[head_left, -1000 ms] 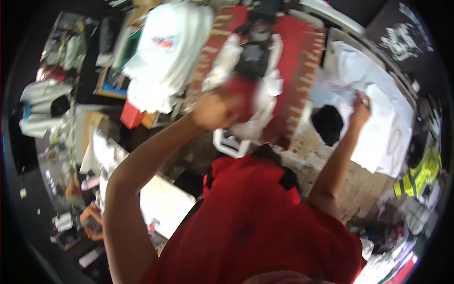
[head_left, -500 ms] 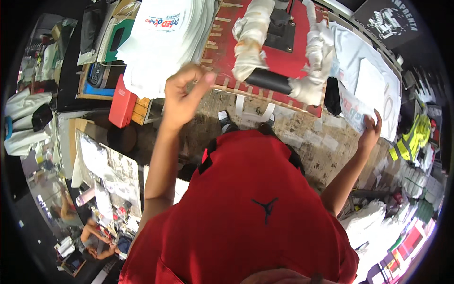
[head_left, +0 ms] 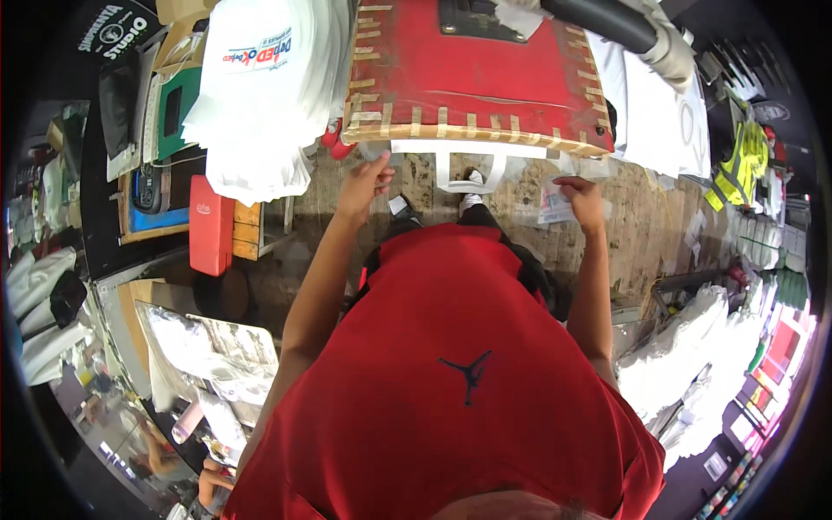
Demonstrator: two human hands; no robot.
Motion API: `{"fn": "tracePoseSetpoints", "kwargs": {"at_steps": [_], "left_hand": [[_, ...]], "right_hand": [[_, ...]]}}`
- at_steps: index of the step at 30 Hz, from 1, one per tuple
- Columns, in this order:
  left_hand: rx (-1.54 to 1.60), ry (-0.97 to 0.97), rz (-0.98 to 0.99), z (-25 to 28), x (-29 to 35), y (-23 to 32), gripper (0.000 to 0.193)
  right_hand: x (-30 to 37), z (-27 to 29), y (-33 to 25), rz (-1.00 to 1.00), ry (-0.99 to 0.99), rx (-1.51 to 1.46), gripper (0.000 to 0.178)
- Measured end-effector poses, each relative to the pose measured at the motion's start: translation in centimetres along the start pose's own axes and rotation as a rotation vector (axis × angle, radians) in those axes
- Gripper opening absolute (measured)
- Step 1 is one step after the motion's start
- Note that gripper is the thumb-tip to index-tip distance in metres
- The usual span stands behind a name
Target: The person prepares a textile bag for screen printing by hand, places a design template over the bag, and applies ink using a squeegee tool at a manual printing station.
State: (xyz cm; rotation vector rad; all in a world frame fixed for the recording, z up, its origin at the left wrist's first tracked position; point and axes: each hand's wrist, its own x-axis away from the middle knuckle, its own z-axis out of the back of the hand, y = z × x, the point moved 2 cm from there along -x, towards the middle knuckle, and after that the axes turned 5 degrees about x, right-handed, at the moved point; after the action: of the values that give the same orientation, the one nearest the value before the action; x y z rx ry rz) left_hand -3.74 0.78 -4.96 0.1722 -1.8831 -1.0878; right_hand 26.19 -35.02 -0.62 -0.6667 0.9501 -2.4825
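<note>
My left hand (head_left: 367, 188) is at the left front corner of a red heat-press top (head_left: 485, 82), its index finger stretched out and the others loosely curled. Nothing shows in it. Under the press's front edge hangs a white bag (head_left: 425, 147) with two loop handles toward me. My right hand (head_left: 583, 203) is below the right front corner, thumb and fingers closed on a translucent printed sheet (head_left: 555, 206). That sheet hangs down over the floor. Above the press, at upper right, runs a black handle bar (head_left: 602, 24) with wrapped ends.
A tall stack of white printed bags (head_left: 260, 95) stands left of the press. Beside it are a red box (head_left: 211, 225) and a green board (head_left: 176, 108). White cloth or bags (head_left: 654, 113) lie right of the press. A yellow safety vest (head_left: 741, 169) hangs farther right.
The black handle bar has shifted up and right over the press top. My right hand has come inward from the right with the printed sheet. My left hand has lowered slightly. The view has shifted.
</note>
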Motion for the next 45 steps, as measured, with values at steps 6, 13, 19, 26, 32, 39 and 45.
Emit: {"fn": "tracePoseSetpoints", "kwargs": {"at_steps": [6, 13, 19, 26, 32, 39, 45], "left_hand": [[0.026, 0.020, 0.011, -0.2, -1.2, 0.1, 0.038], [-0.044, 0.222, -0.140, -0.3, -0.5, 0.2, 0.029], [-0.258, 0.271, -0.553, -2.0, -1.2, 2.0, 0.035], [-0.578, 0.358, -0.543, -2.0, -2.1, 2.3, 0.033], [-0.579, 0.329, -0.558, -1.8, -2.7, 2.7, 0.037], [-0.588, 0.322, -0.478, -2.0, -2.8, 3.5, 0.037], [-0.708, 0.320, -0.563, -1.6, -3.0, 2.9, 0.036]], "right_hand": [[-0.8, -3.4, -0.2, 0.001, -0.020, -0.147, 0.024], [-2.2, -4.6, -0.5, -0.258, -0.026, -0.440, 0.033], [-3.2, -4.8, 1.5, -0.243, 0.021, -0.522, 0.046], [-1.5, -0.8, -3.9, -0.052, -0.009, 0.198, 0.050], [-3.9, -0.7, -3.5, -0.097, -0.091, 0.171, 0.052], [-5.0, -1.5, -4.2, -0.078, 0.028, 0.214, 0.046], [-5.5, -2.3, -1.6, 0.081, 0.106, 0.185, 0.037]]}}
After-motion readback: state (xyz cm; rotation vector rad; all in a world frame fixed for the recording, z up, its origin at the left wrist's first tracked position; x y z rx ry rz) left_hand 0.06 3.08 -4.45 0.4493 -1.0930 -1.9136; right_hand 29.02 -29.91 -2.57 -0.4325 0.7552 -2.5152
